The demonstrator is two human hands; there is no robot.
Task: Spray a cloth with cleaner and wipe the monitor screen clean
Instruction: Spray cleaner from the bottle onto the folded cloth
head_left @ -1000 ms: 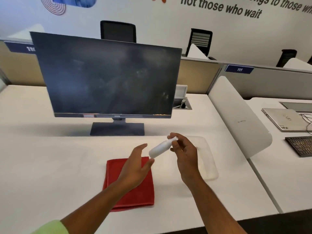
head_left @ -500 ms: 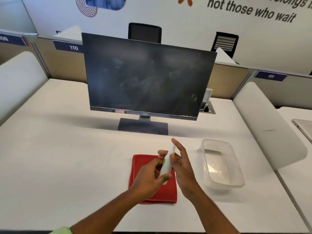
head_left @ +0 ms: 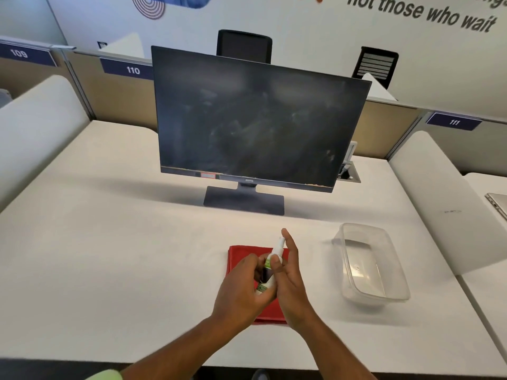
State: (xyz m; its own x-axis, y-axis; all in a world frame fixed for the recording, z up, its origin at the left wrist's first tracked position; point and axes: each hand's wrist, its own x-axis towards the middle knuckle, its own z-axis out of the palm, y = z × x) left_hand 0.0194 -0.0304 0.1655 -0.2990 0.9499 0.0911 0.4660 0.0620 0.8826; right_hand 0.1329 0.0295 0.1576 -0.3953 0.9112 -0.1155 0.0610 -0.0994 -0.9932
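**Desk 110: items on the work surface, nearest first**

1. Left hand (head_left: 241, 286): fingers curled around the lower body of the spray bottle (head_left: 270, 266), holding it above the cloth.
2. Right hand (head_left: 290, 278): palm against the bottle's right side, thumb pressed on its upper part, forefinger stretched up past the nozzle. Both hands grip the one bottle.
3. Spray bottle: small, white, green-labelled, roughly upright with the nozzle tilted away from the person.
4. Red cloth (head_left: 241, 256): folded, flat on the white desk (head_left: 109, 256), directly beneath the hands and partly hidden by them.
5. Clear plastic container (head_left: 370, 267): to the right of the cloth, apart from it, standing open.
6. Monitor (head_left: 258, 119): beyond the cloth on a dark rectangular base, screen off, showing pale smears and streaks across the glass.
7. Partition labels reading 109, 110 and 111 behind the desk.
8. Two black chairs (head_left: 244, 46) past the partition, against a white wall with lettering.
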